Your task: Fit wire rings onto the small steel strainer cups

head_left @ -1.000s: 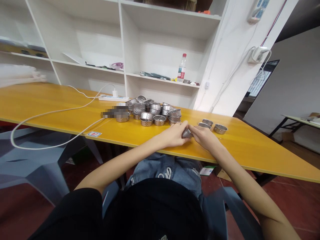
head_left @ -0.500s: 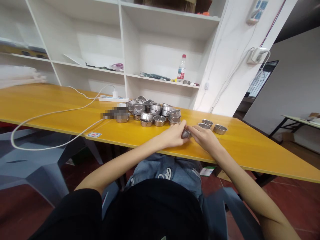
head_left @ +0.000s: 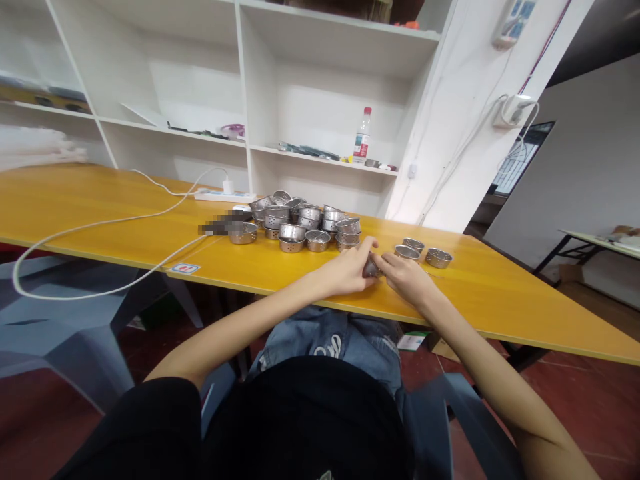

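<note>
A small round metal cup with holes in its wall (head_left: 371,268) is tilted between my hands, just above the near part of the table. My left hand (head_left: 350,272) is wrapped round its left side, with the forefinger raised over the rim. The bent fingers of my right hand (head_left: 405,275) press together at the cup's right side; what the fingertips touch inside is hidden. To the left, similar cups (head_left: 319,241) are piled several deep. On the right stand three more, among them an upright cup (head_left: 439,258), with a thin wire-like piece (head_left: 434,275) lying close by.
The yellow table (head_left: 500,300) runs across the view. A white cable (head_left: 100,223) loops over its left edge from a power strip (head_left: 225,196). A blurred-out dark object (head_left: 223,223) lies beside the pile. White shelves (head_left: 320,157) behind hold a bottle (head_left: 362,137).
The cup stays in my left hand. My right fingers have shifted slightly and bent more at its rim, while my left forefinger has lifted a little. The view has moved slightly.
</note>
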`<state>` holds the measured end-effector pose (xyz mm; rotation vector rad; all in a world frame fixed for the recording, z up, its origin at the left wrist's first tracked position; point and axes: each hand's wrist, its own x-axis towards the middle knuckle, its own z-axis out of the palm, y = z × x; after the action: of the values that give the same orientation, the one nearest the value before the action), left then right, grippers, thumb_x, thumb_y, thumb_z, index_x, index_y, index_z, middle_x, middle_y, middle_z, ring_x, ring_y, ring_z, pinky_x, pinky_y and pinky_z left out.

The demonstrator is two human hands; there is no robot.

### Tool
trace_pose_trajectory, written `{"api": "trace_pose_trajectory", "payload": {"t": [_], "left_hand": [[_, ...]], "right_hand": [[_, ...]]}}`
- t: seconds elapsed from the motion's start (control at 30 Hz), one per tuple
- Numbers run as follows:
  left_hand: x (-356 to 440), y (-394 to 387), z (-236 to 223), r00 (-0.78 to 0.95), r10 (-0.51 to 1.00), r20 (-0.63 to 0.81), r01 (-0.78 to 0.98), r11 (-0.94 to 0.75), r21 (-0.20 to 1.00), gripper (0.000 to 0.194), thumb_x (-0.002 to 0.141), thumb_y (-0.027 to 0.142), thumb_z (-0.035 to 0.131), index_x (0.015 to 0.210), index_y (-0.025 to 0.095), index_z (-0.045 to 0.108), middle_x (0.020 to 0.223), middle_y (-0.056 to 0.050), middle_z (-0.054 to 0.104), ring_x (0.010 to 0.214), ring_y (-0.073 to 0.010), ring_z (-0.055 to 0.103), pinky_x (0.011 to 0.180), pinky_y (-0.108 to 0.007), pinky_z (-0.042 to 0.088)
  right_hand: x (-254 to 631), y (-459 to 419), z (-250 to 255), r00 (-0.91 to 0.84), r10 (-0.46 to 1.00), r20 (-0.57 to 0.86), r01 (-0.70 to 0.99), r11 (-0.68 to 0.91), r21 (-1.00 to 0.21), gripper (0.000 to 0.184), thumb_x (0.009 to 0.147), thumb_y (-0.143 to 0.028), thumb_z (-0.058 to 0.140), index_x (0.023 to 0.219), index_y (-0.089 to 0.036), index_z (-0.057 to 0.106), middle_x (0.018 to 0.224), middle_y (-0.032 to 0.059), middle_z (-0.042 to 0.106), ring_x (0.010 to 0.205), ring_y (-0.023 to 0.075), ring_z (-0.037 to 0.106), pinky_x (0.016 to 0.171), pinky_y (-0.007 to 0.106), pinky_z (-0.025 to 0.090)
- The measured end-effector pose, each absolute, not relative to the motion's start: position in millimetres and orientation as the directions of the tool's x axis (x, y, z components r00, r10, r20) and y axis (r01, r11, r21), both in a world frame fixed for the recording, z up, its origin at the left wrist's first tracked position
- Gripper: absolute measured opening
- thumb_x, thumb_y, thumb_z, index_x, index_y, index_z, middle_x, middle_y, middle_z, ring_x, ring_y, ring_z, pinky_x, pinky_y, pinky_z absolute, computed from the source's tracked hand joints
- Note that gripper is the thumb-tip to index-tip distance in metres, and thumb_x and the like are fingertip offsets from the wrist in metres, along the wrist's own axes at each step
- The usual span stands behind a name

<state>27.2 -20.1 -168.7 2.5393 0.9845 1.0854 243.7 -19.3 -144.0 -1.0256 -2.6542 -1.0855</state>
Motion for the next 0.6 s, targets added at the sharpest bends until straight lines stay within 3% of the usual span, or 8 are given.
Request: {"api": "trace_pose_trajectory", "payload": {"t": [0.23, 0.6], "left_hand": [[27, -18, -169, 0.515, 0.645, 0.565, 0.497, -0.761, 0.416, 0.066, 0.086, 0.032, 0.072, 0.140, 0.019, 0.036, 0.109, -0.012, 0.070, 0.102, -0.0324, 0.072, 0.089, -0.040, 0.055], [22, -17, -167, 0.550, 0.595, 0.586, 0.427, -0.804, 0.415, 0.058, 0.084, 0.033, 0.075, 0.131, 0.021, 0.043, 0.106, -0.010, 0.069, 0.098, -0.0290, 0.070, 0.085, -0.040, 0.054]], "right_hand": [[239, -20, -140, -0.745, 0.602, 0.286, 0.629, 0.493, 0.601, 0.058, 0.089, 0.002, 0.050, 0.146, -0.009, 0.057, 0.096, 0.0108, 0.065, 0.073, 0.0193, 0.058, 0.064, 0.028, 0.039], [249, -9, -143, -0.785, 0.478, 0.394, 0.620, 0.624, 0.477, 0.056, 0.087, 0.002, 0.048, 0.139, -0.012, 0.060, 0.090, 0.0076, 0.065, 0.073, 0.0175, 0.057, 0.068, 0.026, 0.043]]}}
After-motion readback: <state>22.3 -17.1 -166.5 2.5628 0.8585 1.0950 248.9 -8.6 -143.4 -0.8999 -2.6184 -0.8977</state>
